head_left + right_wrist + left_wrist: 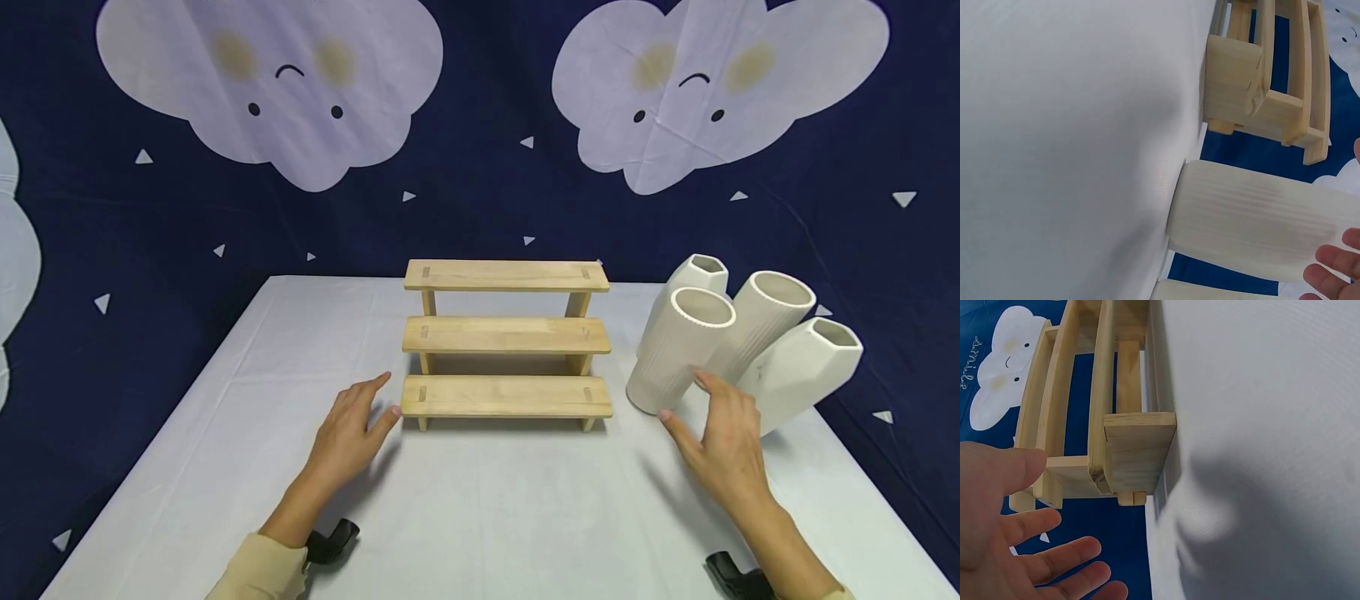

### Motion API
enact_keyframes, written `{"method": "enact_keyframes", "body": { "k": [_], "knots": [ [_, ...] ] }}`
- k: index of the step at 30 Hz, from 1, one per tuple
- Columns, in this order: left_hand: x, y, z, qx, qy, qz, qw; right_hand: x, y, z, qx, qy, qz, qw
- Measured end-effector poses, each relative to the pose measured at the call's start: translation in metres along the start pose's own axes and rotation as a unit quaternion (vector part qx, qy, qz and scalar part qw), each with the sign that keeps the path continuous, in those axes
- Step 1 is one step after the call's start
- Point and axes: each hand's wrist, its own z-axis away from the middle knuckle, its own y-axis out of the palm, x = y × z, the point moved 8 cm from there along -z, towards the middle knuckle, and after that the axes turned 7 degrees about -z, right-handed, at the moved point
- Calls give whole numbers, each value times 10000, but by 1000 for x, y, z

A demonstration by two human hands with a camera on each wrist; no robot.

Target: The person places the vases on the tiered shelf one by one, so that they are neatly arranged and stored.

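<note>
"smile" (970, 362) on blue backdrop (979, 319).

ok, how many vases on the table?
4, all right of the three-tier wooden stand: front-left round-mouthed vase, angular-mouthed vase behind it, second round-mouthed vase in the middle, rightmost angular-mouthed vase. Another could be hidden behind the cluster.

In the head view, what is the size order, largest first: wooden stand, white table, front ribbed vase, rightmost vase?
1. White table
2. Wooden stand
3. Front ribbed vase and rightmost vase: too alike to rank.
</note>
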Motion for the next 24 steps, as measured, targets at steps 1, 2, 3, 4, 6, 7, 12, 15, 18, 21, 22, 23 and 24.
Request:
{"method": "enact_keyframes", "body": {
  "k": [1, 2, 3, 4, 6, 7, 12, 15, 18, 21, 22, 23, 24],
  "knots": [
    [1, 0, -1, 20, -20, 40, 10000, -1, -1, 0, -43, 35, -8, 10000],
    [1, 1, -1, 37, -38, 77, 10000, -2, -1, 0, -81, 78, -22, 9999],
    [1, 1, -2, 46, -39, 102, 9999, -2, -2, 0, -117, 110, -29, 9999],
    [2, 2, -3, 56, -48, 131, 9999, -3, -3, 0, -163, 129, -39, 9998],
    [3, 3, -4, 77, -67, 207, 9997, -5, -3, 1, -214, 190, -35, 9996],
    [4, 3, -5, 78, -71, 231, 9997, -6, -3, 1, -235, 219, -41, 9995],
    [5, 4, -9, 46, -43, 446, 9990, -10, -3, 1, -278, 412, -101, 9987],
    [6, 6, -11, 53, -37, 564, 9984, -14, -2, 0, -239, 572, -127, 9980],
    [6, 8, -13, 91, -62, 655, 9978, -18, 0, -1, -171, 774, -159, 9967],
    [6, 9, -15, 128, -77, 713, 9973, -22, 3, -1, -84, 1035, -182, 9944],
    [6, 10, -16, 146, -82, 737, 9971, -24, 4, -2, -48, 1128, -192, 9934],
    [6, 10, -16, 162, -84, 751, 9970, -26, 5, -2, -9, 1225, -199, 9923],
    [6, 11, -17, 180, -88, 762, 9969, -28, 6, -2, 37, 1327, -204, 9909]
  ]
}}
